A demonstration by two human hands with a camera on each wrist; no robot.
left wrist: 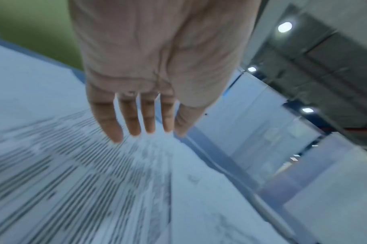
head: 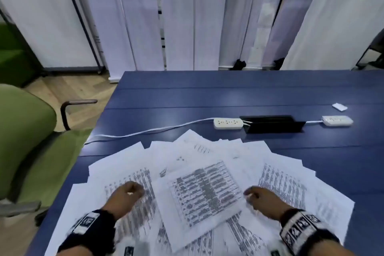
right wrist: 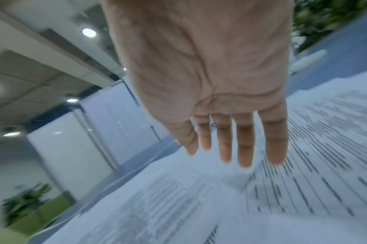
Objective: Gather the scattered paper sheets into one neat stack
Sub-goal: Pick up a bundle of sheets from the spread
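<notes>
Paper sheets: printed paper sheets (head: 199, 189) fanned out and overlapping along the near edge of the blue table (head: 228, 93); not squared up. Top sheet, a dense printed table, lies tilted at the middle of the fan, between the two hands.
Left hand: left hand (head: 126, 195) above the left part of the fan, palm down. Left wrist view shows fingers (left wrist: 132, 118) straight, slightly spread, holding nothing; whether the tips touch the paper cannot be told (blur).
Right hand: right hand (head: 262, 198) above the right part of the fan, just beside the top sheet's right edge. Right wrist view shows fingers (right wrist: 244, 140) straight, slightly apart, nothing held; contact with the paper unclear.
Wrists: dark band with black-and-white markers on each wrist.
Table, far half: white power strip (head: 228, 123), cord running to the left edge; black cable tray (head: 272, 124) just right of it; second power strip (head: 337, 120) beyond that; small white slip (head: 339, 107) near the far right.
Beside table: green chair (head: 27, 141) at the left edge.
</notes>
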